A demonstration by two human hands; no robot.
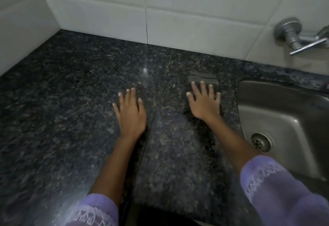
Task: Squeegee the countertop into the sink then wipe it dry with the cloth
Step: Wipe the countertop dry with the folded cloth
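Dark speckled granite countertop (71, 118) fills most of the shot, white wall tiles (178, 11) behind it. Steel sink (284, 118) sits on the right with a drain (260, 142) near its corner and a chrome tap (300, 36) on the far wall above. The person's left hand (130, 113) lies flat on the stone, fingers spread, holding nothing. The right hand (204, 102) presses flat with straight fingers on a dark cloth (203, 78) just left of the sink. Purple sleeves (277, 190) show near the bottom.
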